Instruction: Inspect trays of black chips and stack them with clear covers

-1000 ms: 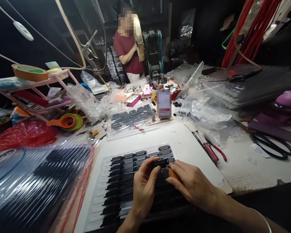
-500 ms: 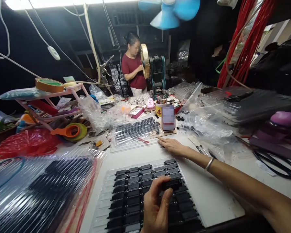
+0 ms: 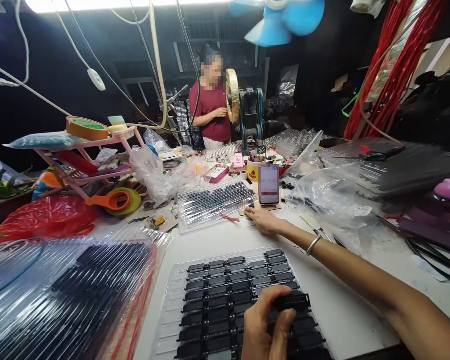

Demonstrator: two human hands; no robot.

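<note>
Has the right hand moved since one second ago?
Yes: the right hand has moved forward from over the near tray to the near side of the phone.

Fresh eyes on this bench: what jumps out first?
Probably the left hand, front and center, pinching a black part over a clear tray of similar pieces. Then the right hand, outstretched in front of the upright phone. Higher up, red strands hang at upper right and a blue fan at top.

1 held part (1 bracelet)
</note>
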